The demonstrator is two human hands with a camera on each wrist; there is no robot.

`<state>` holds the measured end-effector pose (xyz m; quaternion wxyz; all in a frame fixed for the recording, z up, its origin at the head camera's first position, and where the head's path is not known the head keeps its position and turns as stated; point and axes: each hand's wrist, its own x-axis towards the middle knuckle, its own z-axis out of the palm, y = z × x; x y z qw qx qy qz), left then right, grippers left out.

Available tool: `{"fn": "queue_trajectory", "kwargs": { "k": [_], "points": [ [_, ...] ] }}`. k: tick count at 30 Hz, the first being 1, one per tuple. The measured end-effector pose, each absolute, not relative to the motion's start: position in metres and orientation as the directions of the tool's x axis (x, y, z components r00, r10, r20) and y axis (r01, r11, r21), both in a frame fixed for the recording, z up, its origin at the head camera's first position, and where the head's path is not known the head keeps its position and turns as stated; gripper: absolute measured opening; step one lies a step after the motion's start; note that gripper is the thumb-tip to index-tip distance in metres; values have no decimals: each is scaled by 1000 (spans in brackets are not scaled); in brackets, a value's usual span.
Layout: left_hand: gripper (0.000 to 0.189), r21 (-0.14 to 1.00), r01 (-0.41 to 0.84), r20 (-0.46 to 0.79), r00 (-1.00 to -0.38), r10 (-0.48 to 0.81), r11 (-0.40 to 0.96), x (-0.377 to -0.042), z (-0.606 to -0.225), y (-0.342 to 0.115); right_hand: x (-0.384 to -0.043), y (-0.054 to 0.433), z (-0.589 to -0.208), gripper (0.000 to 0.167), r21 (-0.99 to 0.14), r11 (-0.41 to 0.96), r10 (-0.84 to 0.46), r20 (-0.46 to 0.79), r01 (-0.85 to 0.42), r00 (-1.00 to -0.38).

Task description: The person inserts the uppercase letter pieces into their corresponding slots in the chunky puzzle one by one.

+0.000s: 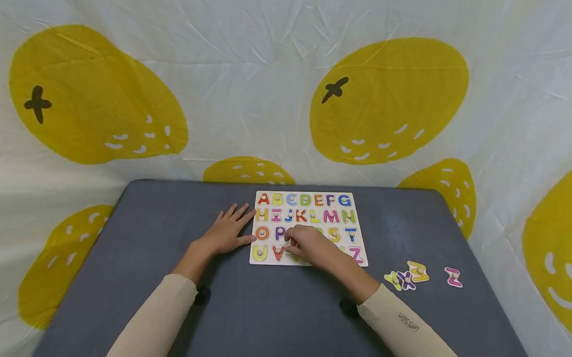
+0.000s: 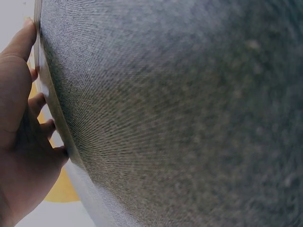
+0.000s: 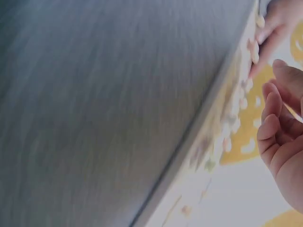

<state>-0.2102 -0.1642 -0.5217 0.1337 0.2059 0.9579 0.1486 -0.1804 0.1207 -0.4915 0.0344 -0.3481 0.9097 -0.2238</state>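
A wooden alphabet puzzle board (image 1: 252, 255) with coloured letters, many bearing small knobs, lies on the dark table. My left hand (image 1: 224, 234) rests on the table with fingers spread, its thumb and fingertips at the board's left edge. My right hand (image 1: 308, 245) is over the lower middle of the board, near the red V (image 1: 278, 253). In the right wrist view, the right hand's fingers (image 3: 271, 127) are loosely curled, apart from the thumb, and nothing shows between them. This hand covers several letters in the lower two rows.
Right of the board lie a yellow-green Y piece (image 1: 393, 280), a purple X piece (image 1: 407, 281) and a yellow W piece (image 1: 418, 272), close together. A pink Z piece (image 1: 453, 277) lies farther right. Behind the table (image 1: 272, 314) hangs a white curtain (image 1: 251, 93) printed with yellow fruit.
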Motion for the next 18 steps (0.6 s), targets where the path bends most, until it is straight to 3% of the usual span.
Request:
{"fn": "queue_trajectory", "kwargs": {
  "k": [7,18],
  "points": [
    [85,337,366,-189,-876,443,868,-211,-520,-163,-182,176,-472,17,-461,657,-620,121,-597,-775],
    [86,326,354,-210,-877,432,877,-212,-522,-165,-177,277,-466,17,-365,711,-550,244,-601,-799]
  ]
}}
